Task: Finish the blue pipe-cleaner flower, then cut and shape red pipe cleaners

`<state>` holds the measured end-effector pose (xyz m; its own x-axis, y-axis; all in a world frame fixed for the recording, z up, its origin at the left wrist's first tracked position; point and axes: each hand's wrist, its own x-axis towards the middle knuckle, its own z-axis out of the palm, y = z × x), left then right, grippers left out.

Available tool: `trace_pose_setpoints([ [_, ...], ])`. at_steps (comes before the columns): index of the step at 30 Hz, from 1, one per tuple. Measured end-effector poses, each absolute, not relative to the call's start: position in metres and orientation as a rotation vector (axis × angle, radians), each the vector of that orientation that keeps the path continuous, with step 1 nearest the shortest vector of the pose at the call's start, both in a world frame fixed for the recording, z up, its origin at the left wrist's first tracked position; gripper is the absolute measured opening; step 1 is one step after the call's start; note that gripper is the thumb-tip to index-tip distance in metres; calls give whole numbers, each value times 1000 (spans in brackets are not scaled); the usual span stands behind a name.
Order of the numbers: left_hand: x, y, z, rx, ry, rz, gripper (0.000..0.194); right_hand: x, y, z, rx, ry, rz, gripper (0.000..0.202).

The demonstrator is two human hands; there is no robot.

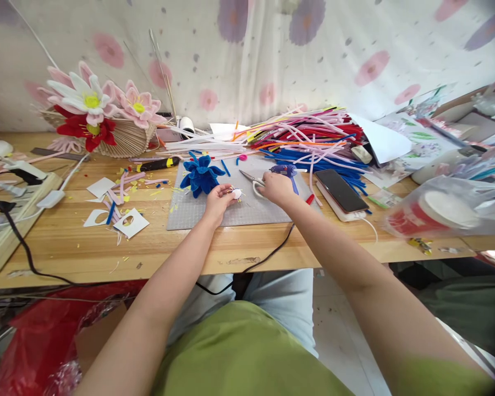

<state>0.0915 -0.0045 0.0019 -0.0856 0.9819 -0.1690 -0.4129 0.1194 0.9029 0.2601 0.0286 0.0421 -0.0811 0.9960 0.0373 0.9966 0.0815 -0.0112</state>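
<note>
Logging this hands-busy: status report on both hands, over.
Left hand pinching small white piece. Right hand at scissors handles. Close by: blue flower beyond left hand, glue gun beyond right.

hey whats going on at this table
The left hand pinches a small white piece over a grey mat, while the right hand is at the handles of the scissors. A fuzzy blue flower sits on the mat beside the left hand. A glue gun lies just beyond the right, with colourful fuzzy stems heaped behind.
</note>
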Motion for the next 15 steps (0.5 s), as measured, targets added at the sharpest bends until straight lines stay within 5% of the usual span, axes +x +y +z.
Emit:
trace_pose_setpoints([
  [5,90,-5,4,677,1024,1337,20,266,20,41,-2008,-2105,13,25],
  [15,87,-9,12,541,795,1176,15,320,12,32,-2098,-1465,17,47],
])
